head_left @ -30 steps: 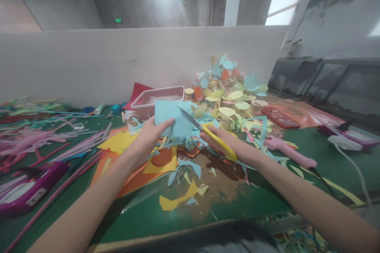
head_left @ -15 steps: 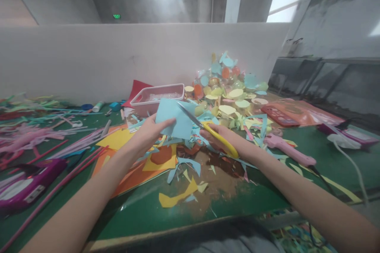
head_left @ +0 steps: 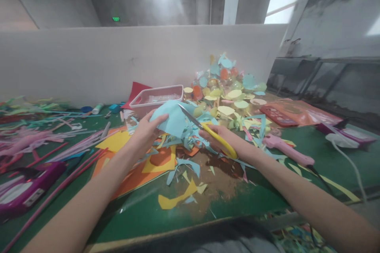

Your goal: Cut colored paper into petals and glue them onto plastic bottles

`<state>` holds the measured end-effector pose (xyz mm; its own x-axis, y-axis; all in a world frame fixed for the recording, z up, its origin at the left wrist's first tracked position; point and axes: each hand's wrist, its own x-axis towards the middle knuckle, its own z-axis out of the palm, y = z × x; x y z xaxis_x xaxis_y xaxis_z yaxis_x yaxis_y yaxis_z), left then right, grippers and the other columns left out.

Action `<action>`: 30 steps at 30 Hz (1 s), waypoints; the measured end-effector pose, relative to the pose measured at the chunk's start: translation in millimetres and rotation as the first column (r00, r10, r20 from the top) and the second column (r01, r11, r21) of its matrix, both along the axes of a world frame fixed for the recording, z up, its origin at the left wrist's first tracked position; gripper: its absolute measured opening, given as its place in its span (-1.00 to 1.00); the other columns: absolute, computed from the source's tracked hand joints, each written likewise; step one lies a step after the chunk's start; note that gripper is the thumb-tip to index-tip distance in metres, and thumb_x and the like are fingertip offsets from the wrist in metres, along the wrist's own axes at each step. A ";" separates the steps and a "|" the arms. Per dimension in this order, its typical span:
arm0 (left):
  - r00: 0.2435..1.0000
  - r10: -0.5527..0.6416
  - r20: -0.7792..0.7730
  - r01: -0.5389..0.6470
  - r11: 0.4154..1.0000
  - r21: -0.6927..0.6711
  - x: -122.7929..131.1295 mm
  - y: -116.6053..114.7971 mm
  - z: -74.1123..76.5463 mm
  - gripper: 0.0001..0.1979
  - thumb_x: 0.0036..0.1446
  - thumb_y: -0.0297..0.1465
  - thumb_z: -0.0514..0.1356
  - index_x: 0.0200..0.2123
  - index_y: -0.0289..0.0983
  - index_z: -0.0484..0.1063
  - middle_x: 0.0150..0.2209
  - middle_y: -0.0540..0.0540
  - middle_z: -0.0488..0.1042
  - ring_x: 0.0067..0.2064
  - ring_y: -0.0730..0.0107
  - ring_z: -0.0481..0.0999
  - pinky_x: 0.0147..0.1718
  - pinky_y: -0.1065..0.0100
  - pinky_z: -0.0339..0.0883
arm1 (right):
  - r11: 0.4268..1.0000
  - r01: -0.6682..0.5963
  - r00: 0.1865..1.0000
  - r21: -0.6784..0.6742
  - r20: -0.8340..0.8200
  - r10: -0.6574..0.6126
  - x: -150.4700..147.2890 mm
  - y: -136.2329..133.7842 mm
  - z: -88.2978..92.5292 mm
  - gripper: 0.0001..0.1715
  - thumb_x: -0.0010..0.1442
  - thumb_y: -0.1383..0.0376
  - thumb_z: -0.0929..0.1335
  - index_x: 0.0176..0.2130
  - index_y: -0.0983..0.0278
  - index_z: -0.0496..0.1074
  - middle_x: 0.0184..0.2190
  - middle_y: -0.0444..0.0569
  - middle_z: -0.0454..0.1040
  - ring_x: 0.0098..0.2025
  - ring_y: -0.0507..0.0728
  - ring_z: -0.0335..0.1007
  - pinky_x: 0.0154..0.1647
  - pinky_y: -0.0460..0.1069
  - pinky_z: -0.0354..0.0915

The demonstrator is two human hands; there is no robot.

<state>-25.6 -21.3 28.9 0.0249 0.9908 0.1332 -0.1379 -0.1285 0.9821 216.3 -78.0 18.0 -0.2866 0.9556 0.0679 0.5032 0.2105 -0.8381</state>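
- The left hand (head_left: 148, 129) pinches the blue paper (head_left: 173, 120) by its left edge; the thumb lies flat on the near face, and the other fingers are mostly hidden behind. This grip seems chosen to leave the right side free for the blades.
- The blue paper is in the air over the middle of the worktop (head_left: 252, 201), in front of the pink basket (head_left: 141, 110); it tilts and bends slightly, probably because only one edge is supported.
- The right hand's (head_left: 221, 140) fingers are closed around the yellow handles of the scissors (head_left: 214, 134); I cannot tell how far the handles are spread.
- The blades point far and left, overlapping the paper's right part in view, an angle that suits working in from the right edge.
- Blue scraps (head_left: 190, 166) lie loose below the hands, likely offcuts.
- Orange sheets (head_left: 130, 182) lie flat on the near left, apparently stock within easy reach.
- The pink glue gun (head_left: 287, 150) rests right of the right hand, cord trailing near, perhaps parked clear of the paper.
- Clear cups with paper discs (head_left: 227, 83) are heaped far right, seemingly set out of the way.
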 end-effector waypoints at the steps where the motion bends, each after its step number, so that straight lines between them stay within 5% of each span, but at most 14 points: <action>1: 1.000 0.000 0.004 0.000 1.000 0.000 -0.2 0.6 -0.2 -0.54 -0.09 -0.29 0.45 -0.08 -0.26 0.54 -0.15 -0.13 0.61 -0.30 0.39 0.56 -0.35 0.41 0.50 | 1.000 -0.009 1.000 0.023 0.018 0.009 0.7 -0.1 -0.5 -0.38 0.19 -0.25 0.30 -0.44 0.21 0.17 -0.58 -0.21 0.15 -0.54 0.00 0.05 -0.53 -0.05 0.02; 9: 0.997 -0.016 -0.073 0.017 1.000 0.018 -6.4 6.8 -4.7 -0.47 -0.10 -0.22 0.46 -0.04 -0.26 0.52 -0.15 -0.14 0.62 -0.27 0.35 0.59 -0.28 0.37 0.49 | 0.997 -0.079 0.992 -0.008 0.094 0.080 9.6 -4.0 -3.9 -0.46 0.21 -0.22 0.30 -0.17 0.17 0.31 -0.43 -0.11 0.37 -0.39 0.14 0.32 -0.38 0.04 0.32; 17: 0.918 0.018 -0.396 0.012 0.997 0.073 -15.6 3.7 0.0 -0.41 -0.16 -0.15 0.45 -0.01 -0.22 0.53 -0.23 -0.13 0.63 -0.32 0.24 0.59 -0.41 0.36 0.42 | 0.995 -0.094 0.991 0.021 0.093 0.091 8.2 -2.5 0.6 -0.45 0.24 -0.22 0.27 -0.26 0.21 0.26 -0.40 -0.16 0.24 -0.39 0.06 0.14 -0.42 -0.03 0.17; 22: 0.949 0.012 -0.315 0.005 0.999 0.051 -14.2 2.6 -0.3 -0.40 -0.17 -0.21 0.46 0.00 -0.22 0.50 -0.24 -0.13 0.63 -0.32 0.25 0.60 -0.41 0.37 0.43 | 0.992 -0.089 0.996 -0.089 -0.016 0.087 4.6 0.5 -0.5 -0.37 0.16 -0.26 0.33 -0.41 0.20 0.14 -0.54 -0.25 0.04 -0.52 -0.01 -0.04 -0.55 -0.07 0.00; 30: 0.991 -0.127 0.028 0.129 0.989 -0.076 9.8 2.2 -13.1 -0.62 0.02 -0.27 0.39 -0.11 -0.28 0.47 -0.25 -0.16 0.64 -0.33 0.28 0.62 -0.39 0.35 0.51 | 0.995 -0.094 0.992 -0.042 -0.090 0.090 2.9 2.1 -2.0 -0.45 0.17 -0.18 0.35 -0.35 0.20 0.18 -0.47 -0.23 0.06 -0.49 -0.02 -0.04 -0.52 -0.08 -0.01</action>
